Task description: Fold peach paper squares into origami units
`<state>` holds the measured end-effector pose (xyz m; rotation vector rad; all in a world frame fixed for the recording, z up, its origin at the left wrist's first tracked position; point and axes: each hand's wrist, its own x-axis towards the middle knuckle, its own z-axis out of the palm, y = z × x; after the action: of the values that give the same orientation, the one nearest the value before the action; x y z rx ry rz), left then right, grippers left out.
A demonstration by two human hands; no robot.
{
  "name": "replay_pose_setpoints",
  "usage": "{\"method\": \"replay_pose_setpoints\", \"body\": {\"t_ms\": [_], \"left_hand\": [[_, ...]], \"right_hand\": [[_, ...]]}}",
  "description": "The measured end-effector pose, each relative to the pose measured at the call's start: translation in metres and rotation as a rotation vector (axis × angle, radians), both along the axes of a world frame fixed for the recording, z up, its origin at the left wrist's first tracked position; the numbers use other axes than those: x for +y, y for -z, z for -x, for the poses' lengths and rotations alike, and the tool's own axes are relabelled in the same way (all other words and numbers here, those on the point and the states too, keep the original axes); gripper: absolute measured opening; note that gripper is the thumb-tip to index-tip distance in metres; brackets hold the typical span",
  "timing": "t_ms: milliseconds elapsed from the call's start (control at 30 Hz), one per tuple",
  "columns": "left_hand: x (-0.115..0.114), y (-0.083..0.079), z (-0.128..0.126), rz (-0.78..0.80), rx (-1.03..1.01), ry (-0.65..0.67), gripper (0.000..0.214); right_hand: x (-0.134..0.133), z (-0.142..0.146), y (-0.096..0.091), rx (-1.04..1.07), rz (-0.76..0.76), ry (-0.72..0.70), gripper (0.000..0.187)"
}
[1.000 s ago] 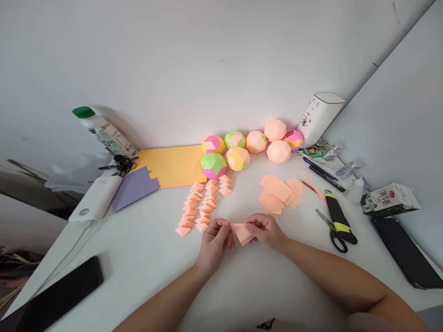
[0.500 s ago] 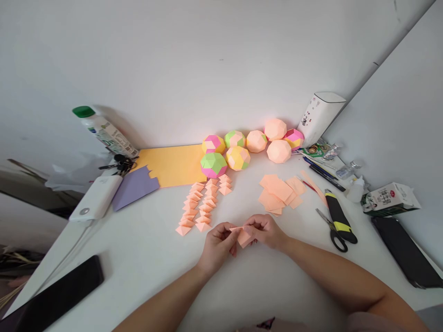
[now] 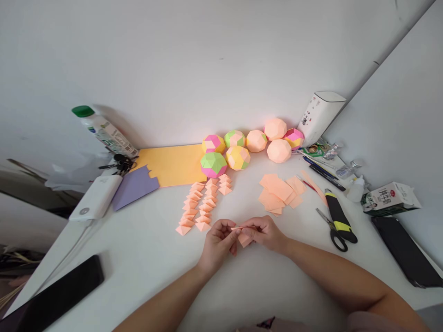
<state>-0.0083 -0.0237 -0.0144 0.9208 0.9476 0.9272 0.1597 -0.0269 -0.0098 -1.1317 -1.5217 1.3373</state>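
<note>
A small peach paper piece (image 3: 245,239), partly folded, is held between both hands above the near part of the white table. My left hand (image 3: 218,242) is closed, thumb and fingers pinching its left edge. My right hand (image 3: 268,234) is closed on the right side, its thumb pressed over the top fold. Beyond the left hand stand rows of folded peach paper pieces (image 3: 204,203). A loose pile of flat peach paper pieces (image 3: 277,191) lies past the right hand. Several many-sided paper balls (image 3: 238,158) in peach, yellow, green and pink rest against the wall.
Scissors (image 3: 334,230) and a black-yellow utility knife (image 3: 339,216) lie at right, near a milk carton (image 3: 391,198) and a black phone (image 3: 404,251). Yellow paper (image 3: 173,166), purple paper (image 3: 134,189), a white power bank (image 3: 97,198) and a bottle (image 3: 107,133) are at left.
My right thumb and fingers have shifted slightly left along the paper, whose top edge now looks more folded over. My left hand keeps its hold.
</note>
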Motion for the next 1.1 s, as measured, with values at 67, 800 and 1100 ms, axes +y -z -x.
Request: {"method": "replay_pose_setpoints", "body": {"t_ms": [67,800,1100], "left_hand": [[-0.0001,0.0013,-0.0001,-0.019,0.007,0.006,0.026],[-0.0042,-0.0046,0.0010,-0.027,0.080,0.006,0.027],[0.0007,-0.0001,0.0040,0.006,-0.066,-0.048,0.025]], "right_hand": [[0.0000,-0.0005,0.0012,0.011,0.023,-0.002,0.023],[0.0003,-0.0023,-0.0026,0.071,0.135,-0.046,0.019],[0.0011,-0.0030,-0.0053,0.131,0.188,-0.041,0.021]]}}
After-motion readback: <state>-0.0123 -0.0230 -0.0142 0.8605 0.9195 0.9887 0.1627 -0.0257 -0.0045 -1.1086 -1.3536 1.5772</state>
